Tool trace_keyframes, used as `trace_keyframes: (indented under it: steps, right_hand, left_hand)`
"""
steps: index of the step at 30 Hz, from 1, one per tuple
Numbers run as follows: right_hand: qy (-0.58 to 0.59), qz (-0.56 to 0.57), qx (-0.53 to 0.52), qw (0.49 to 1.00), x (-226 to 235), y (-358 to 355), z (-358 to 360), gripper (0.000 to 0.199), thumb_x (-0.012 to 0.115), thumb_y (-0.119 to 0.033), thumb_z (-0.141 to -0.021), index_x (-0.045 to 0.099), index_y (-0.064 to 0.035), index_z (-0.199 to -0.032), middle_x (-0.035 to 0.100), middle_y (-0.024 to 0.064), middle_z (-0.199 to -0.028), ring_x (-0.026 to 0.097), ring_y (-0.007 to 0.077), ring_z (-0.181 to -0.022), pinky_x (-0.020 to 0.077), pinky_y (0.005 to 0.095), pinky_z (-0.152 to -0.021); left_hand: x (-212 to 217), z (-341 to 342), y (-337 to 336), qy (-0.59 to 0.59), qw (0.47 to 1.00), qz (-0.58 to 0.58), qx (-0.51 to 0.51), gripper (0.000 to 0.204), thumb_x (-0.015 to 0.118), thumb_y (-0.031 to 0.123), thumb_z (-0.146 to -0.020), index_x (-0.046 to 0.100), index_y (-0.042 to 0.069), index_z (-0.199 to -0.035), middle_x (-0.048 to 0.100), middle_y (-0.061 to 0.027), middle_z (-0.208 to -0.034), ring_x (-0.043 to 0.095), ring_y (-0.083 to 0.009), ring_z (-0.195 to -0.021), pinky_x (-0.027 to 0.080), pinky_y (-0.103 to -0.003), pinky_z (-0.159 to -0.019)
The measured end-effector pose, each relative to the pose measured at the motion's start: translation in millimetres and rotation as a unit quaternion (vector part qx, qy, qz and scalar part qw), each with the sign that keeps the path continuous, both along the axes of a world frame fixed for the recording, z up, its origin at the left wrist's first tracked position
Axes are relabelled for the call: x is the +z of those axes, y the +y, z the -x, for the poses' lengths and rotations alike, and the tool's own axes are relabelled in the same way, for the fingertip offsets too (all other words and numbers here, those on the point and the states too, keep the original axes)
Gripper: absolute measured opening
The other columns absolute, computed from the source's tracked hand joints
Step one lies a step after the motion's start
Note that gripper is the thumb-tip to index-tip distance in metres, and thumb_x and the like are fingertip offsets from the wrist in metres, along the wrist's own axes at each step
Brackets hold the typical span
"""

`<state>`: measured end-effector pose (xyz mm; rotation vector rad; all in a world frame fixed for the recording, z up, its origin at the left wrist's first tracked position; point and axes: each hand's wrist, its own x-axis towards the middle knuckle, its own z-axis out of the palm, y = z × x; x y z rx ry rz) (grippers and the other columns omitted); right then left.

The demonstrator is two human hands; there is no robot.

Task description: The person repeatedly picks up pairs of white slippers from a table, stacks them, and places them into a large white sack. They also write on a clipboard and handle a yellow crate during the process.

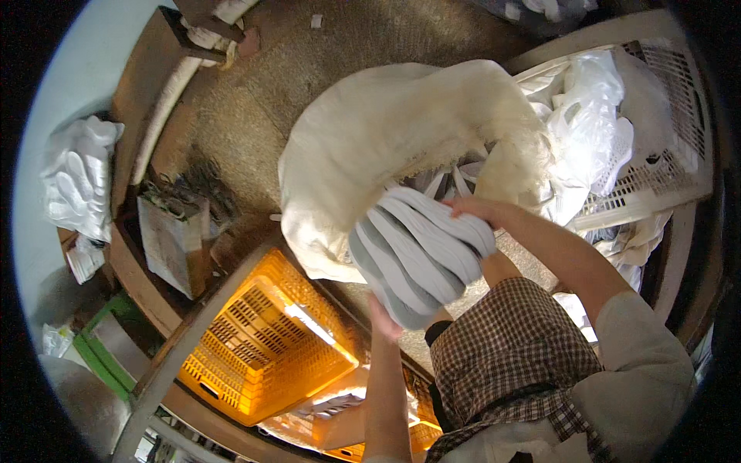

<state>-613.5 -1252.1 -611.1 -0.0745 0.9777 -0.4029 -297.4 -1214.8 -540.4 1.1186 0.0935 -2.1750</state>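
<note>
A thick bundle of flat grey-and-white pieces (421, 255), stacked like a fan, sits at the mouth of a big white woven sack (386, 131). My right hand (472, 208) lies on top of the bundle's far end, fingers closed over it. My left hand (384, 315) presses up against its lower edge from beneath. Between my arms a brown checkered sleeve (509, 347) shows, with a forearm reaching up behind the bundle; whose it is I cannot tell. The sack rests on a brown, rough floor.
An orange plastic crate (262, 339) stands below the sack under a grey rail. A white lattice crate (664, 154) with crumpled clear plastic bags is at the right. A wooden box (174, 239), a white bag (77, 177) and a green frame (100, 339) are at the left.
</note>
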Motion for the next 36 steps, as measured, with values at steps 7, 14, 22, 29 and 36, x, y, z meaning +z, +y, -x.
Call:
trace_keyframes:
  steps: [7,14,22,29,36]
  right_hand:
    - [0.154,0.287,0.257,0.910,-72.1,-128.5,42.8,0.052,0.059,-0.026,-0.064,0.060,-0.0053,-0.112,0.056,0.0110,-0.112,0.051,0.0231,-0.102,0.0375,0.0332,-0.092]
    - [0.456,0.467,0.337,0.679,-61.6,-172.3,49.0,0.047,0.058,-0.033,-0.072,0.061,-0.0032,-0.108,0.061,0.0158,-0.105,0.055,0.0291,-0.101,0.0413,0.0371,-0.090]
    - [0.530,0.549,0.311,0.567,-26.5,-224.5,-0.7,0.047,0.050,-0.044,-0.084,0.060,0.0003,-0.098,0.062,0.0209,-0.095,0.060,0.0322,-0.088,0.0471,0.0406,-0.074]
    - [0.114,0.233,-0.398,0.880,2.5,-338.1,-22.3,0.026,0.052,-0.026,-0.091,0.050,-0.0015,-0.099,0.061,0.0099,-0.086,0.058,0.0207,-0.071,0.0488,0.0346,-0.066]
    - [0.268,0.348,-0.039,0.898,51.6,-306.5,2.5,0.040,0.053,-0.025,-0.087,0.045,-0.0015,-0.118,0.057,0.0155,-0.109,0.056,0.0247,-0.094,0.0451,0.0368,-0.080]
  left_hand:
    - [-96.5,47.0,-29.6,-0.213,0.966,0.049,-0.136,0.069,0.061,0.001,-0.080,0.020,0.003,-0.136,0.038,-0.0136,-0.132,0.039,-0.0251,-0.121,0.033,-0.038,-0.101]
    - [-114.5,102.7,1.8,-0.222,0.970,0.097,-0.023,0.067,0.059,0.003,-0.083,0.018,0.003,-0.136,0.032,-0.0161,-0.135,0.033,-0.0259,-0.125,0.028,-0.037,-0.105]
    - [-103.4,138.5,-8.5,-0.306,0.946,0.105,0.029,0.060,0.067,0.009,-0.080,0.030,0.000,-0.126,0.043,-0.0132,-0.124,0.043,-0.0222,-0.115,0.034,-0.035,-0.098]
    - [-115.4,131.8,-16.5,-0.296,0.941,0.162,-0.004,0.060,0.067,0.007,-0.078,0.031,0.000,-0.126,0.047,-0.0139,-0.120,0.047,-0.0230,-0.110,0.039,-0.035,-0.094]
    - [-147.8,102.7,-35.0,-0.337,0.906,0.236,-0.095,0.062,0.066,0.007,-0.079,0.030,0.002,-0.129,0.044,-0.0147,-0.123,0.046,-0.0233,-0.111,0.040,-0.035,-0.093]
